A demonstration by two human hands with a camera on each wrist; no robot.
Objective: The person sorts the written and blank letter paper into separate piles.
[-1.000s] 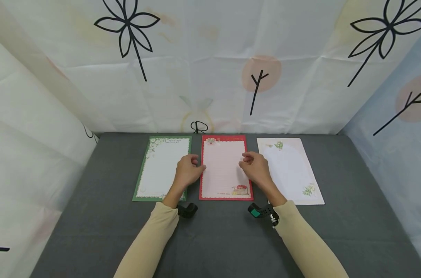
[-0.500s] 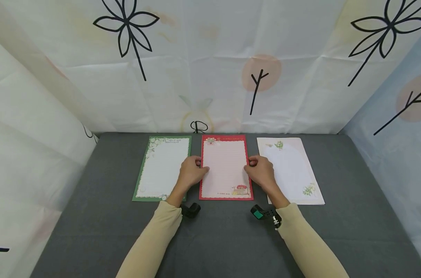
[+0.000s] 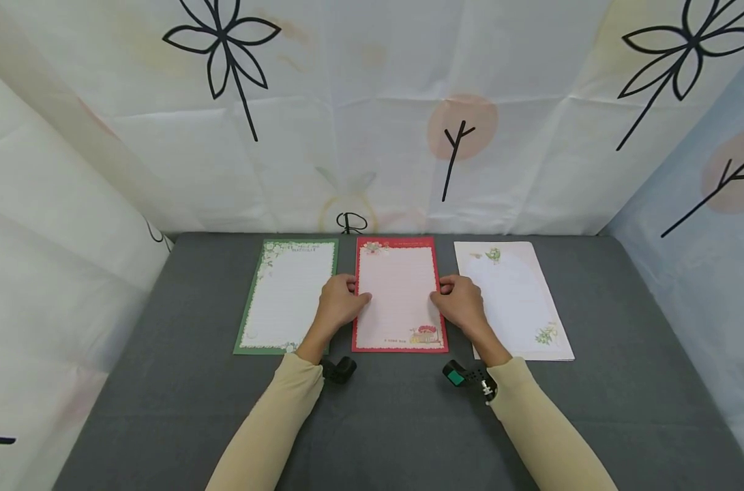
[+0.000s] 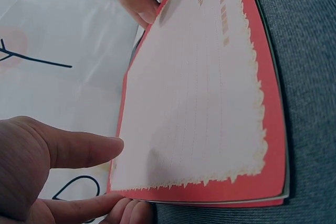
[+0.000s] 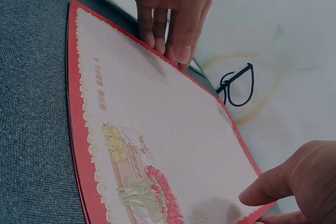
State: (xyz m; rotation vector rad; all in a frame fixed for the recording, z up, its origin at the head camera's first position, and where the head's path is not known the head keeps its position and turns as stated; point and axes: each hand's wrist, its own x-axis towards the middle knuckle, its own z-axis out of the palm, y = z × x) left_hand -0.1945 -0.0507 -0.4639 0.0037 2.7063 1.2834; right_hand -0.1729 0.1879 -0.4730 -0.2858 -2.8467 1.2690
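Note:
Between both hands, a red-bordered notepad [image 3: 399, 293] with pale pink ruled pages lies flat on the dark grey table in the head view. My left hand [image 3: 337, 301] holds its left edge, the thumb over the page and the fingers curled at the side. At the opposite edge my right hand [image 3: 462, 301] grips in the same way, thumb on top. The left wrist view shows layered sheets along the border of the notepad [image 4: 199, 103]. A printed basket and flowers fill one corner of the notepad [image 5: 157, 114] in the right wrist view.
A green-bordered sheet or pad [image 3: 282, 293] lies to the left, partly under my left forearm. On the right lies a white one [image 3: 515, 300] with leaf prints, partly covered by my right hand. The grey table [image 3: 396, 429] ends at a patterned cloth backdrop [image 3: 372, 123].
My right hand has shifted slightly right onto the notepad's right edge, and my left hand slightly right onto its left edge. The notepad has stayed put. In the last half second little moved.

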